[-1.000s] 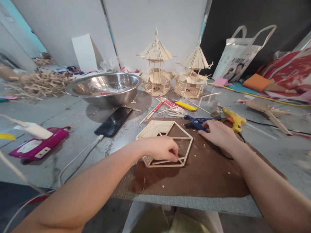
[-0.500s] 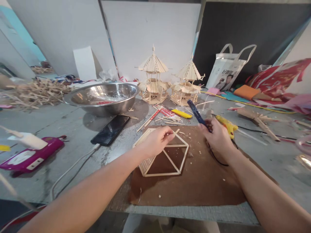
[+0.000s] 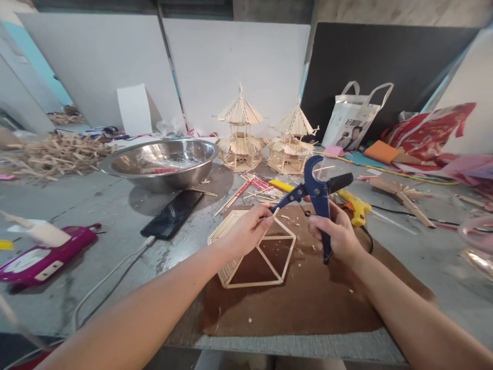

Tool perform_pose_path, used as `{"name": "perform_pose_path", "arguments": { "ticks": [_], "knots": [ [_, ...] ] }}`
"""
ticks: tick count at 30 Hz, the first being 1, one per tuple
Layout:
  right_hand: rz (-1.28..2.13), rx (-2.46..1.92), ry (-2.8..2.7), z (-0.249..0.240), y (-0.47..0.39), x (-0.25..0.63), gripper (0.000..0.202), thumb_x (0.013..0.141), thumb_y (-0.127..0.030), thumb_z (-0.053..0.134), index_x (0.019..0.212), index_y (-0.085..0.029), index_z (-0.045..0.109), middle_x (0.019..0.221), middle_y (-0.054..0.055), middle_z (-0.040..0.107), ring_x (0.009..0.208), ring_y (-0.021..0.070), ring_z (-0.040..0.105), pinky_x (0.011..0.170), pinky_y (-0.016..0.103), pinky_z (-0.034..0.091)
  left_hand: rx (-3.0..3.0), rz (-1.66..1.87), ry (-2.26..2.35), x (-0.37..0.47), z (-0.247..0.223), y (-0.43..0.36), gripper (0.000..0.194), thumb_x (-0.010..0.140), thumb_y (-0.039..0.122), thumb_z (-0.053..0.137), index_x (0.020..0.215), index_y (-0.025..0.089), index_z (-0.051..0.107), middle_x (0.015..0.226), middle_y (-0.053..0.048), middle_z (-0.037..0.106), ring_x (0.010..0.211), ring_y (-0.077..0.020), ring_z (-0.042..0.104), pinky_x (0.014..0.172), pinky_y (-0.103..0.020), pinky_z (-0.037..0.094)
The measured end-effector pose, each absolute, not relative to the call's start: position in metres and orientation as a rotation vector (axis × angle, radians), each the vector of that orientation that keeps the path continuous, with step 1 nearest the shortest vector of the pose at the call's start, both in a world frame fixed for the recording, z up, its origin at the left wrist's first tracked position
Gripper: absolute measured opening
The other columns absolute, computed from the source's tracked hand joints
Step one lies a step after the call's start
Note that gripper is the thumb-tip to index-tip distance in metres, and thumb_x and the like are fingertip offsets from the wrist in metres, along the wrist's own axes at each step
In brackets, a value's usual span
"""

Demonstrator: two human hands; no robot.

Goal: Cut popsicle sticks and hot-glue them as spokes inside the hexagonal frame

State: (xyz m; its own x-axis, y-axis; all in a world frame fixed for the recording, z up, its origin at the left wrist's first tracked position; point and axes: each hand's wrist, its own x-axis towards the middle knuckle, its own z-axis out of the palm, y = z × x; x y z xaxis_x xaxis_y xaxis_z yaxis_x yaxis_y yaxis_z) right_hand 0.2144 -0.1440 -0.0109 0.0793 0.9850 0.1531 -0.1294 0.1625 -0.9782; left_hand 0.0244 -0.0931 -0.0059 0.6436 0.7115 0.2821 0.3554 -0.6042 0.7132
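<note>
My right hand (image 3: pixel 339 234) is closed around one handle of a blue pipe cutter (image 3: pixel 318 191), held upright above the brown mat. Its second blue arm swings out leftwards to the fingertips of my left hand (image 3: pixel 248 228). Those fingers are pinched on a thin wooden stick (image 3: pixel 276 212), of which only the end shows; whether they also grip the cutter's arm I cannot tell. Beneath my left hand lies a hexagonal stick frame (image 3: pixel 254 284) with spokes, its left sections filled with parallel sticks. My left hand and forearm hide part of it.
The brown mat (image 3: pixel 308 313) carries small wood scraps. Behind it are loose sticks, a yellow utility knife (image 3: pixel 280 185) and two stick pavilions (image 3: pixel 241 146). A yellow glue gun (image 3: pixel 356 207) lies right; a steel basin (image 3: pixel 162 174), phone (image 3: pixel 172 215) and purple power strip (image 3: pixel 50 252) lie left.
The pipe cutter has turned upright and opened out, with one arm now reaching my left fingers. My left hand stays over the frame with the stick. The camera view has tilted slightly up.
</note>
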Motion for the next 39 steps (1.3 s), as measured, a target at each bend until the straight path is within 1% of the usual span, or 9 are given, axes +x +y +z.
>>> {"name": "perform_pose_path", "arguments": {
  "ticks": [3, 6, 9, 13, 16, 20, 25, 29, 39],
  "knots": [
    [0.984, -1.031, -1.159, -0.017, -0.142, 0.21, 0.019, 0.063, -0.027, 0.058, 0.077, -0.022, 0.047, 0.047, -0.008, 0.045, 0.036, 0.0069, 0.04, 0.033, 0.02, 0.037, 2.21, 0.755, 0.817, 0.026, -0.004, -0.097, 0.019, 0.082, 0.03, 0.029, 0.078, 0.016, 0.042, 0.102, -0.006, 0.049, 0.091, -0.0122, 0.045, 0.082, -0.028, 0.036],
    [0.95, -0.977, -1.236, -0.02, -0.141, 0.207, 0.021, 0.06, -0.026, 0.057, 0.079, -0.022, 0.05, 0.076, 0.0, 0.059, 0.071, 0.016, 0.057, 0.061, 0.029, 0.047, 2.168, 0.74, 0.812, 0.029, -0.004, -0.103, 0.018, 0.083, 0.03, 0.029, 0.078, 0.017, 0.041, 0.1, -0.006, 0.05, 0.089, -0.0123, 0.046, 0.08, -0.027, 0.037],
    [1.1, -0.865, -1.311, -0.021, -0.141, 0.203, 0.028, 0.059, -0.03, 0.05, 0.086, -0.023, 0.051, 0.095, 0.004, 0.058, 0.096, 0.0233, 0.051, 0.074, 0.038, 0.045, 2.149, 0.729, 0.786, 0.031, -0.006, -0.108, 0.017, 0.082, 0.03, 0.031, 0.078, 0.017, 0.04, 0.104, -0.006, 0.048, 0.094, -0.0127, 0.045, 0.081, -0.027, 0.037],
    [1.151, -0.817, -1.383, -0.017, -0.144, 0.204, 0.033, 0.061, -0.028, 0.045, 0.093, -0.022, 0.051, 0.097, 0.005, 0.057, 0.092, 0.0231, 0.053, 0.076, 0.039, 0.043, 2.159, 0.657, 0.702, 0.035, -0.007, -0.112, 0.017, 0.082, 0.03, 0.032, 0.076, 0.016, 0.04, 0.094, -0.006, 0.051, 0.089, -0.0133, 0.046, 0.077, -0.027, 0.038],
    [1.03, -0.875, -1.412, -0.014, -0.144, 0.21, 0.028, 0.065, -0.025, 0.045, 0.092, -0.021, 0.05, 0.094, 0.005, 0.056, 0.089, 0.0209, 0.054, 0.078, 0.037, 0.042, 2.139, 0.675, 0.72, 0.035, -0.006, -0.113, 0.017, 0.082, 0.029, 0.032, 0.079, 0.016, 0.041, 0.095, -0.006, 0.053, 0.09, -0.0131, 0.047, 0.079, -0.028, 0.038],
    [0.548, -1.207, -1.524, -0.013, -0.139, 0.224, 0.022, 0.066, -0.022, 0.046, 0.087, -0.02, 0.046, 0.082, 0.004, 0.054, 0.078, 0.018, 0.054, 0.074, 0.034, 0.042, 2.049, 0.773, 0.891, 0.029, -0.005, -0.107, 0.02, 0.083, 0.033, 0.03, 0.084, 0.017, 0.04, 0.083, -0.003, 0.054, 0.068, -0.0095, 0.053, 0.066, -0.025, 0.042],
    [0.02, -1.544, -1.898, -0.019, -0.131, 0.228, 0.037, 0.06, -0.021, 0.047, 0.097, -0.018, 0.043, 0.088, 0.007, 0.055, 0.08, 0.0212, 0.052, 0.071, 0.034, 0.041, 2.097, 0.913, 0.851, 0.023, -0.008, -0.102, 0.017, 0.083, 0.032, 0.032, 0.077, 0.017, 0.038, 0.068, 0.001, 0.051, 0.055, -0.0063, 0.049, 0.055, -0.02, 0.041],
    [-0.029, -1.581, -2.056, -0.022, -0.13, 0.224, 0.043, 0.06, -0.022, 0.047, 0.103, -0.017, 0.042, 0.095, 0.008, 0.055, 0.087, 0.0229, 0.051, 0.073, 0.034, 0.041, 2.194, 0.933, 0.841, 0.022, -0.011, -0.1, 0.015, 0.083, 0.028, 0.031, 0.077, 0.017, 0.039, 0.065, 0.002, 0.049, 0.054, -0.0058, 0.048, 0.054, -0.019, 0.04],
    [-0.039, -1.58, -2.143, -0.019, -0.134, 0.224, 0.045, 0.06, -0.021, 0.049, 0.104, -0.018, 0.044, 0.093, 0.006, 0.057, 0.086, 0.0219, 0.052, 0.072, 0.032, 0.04, 2.499, 1.078, 0.769, 0.019, -0.015, -0.093, 0.012, 0.082, 0.022, 0.036, 0.076, 0.017, 0.045, 0.066, 0.001, 0.052, 0.058, -0.0082, 0.05, 0.053, -0.019, 0.038]
  ]
}}
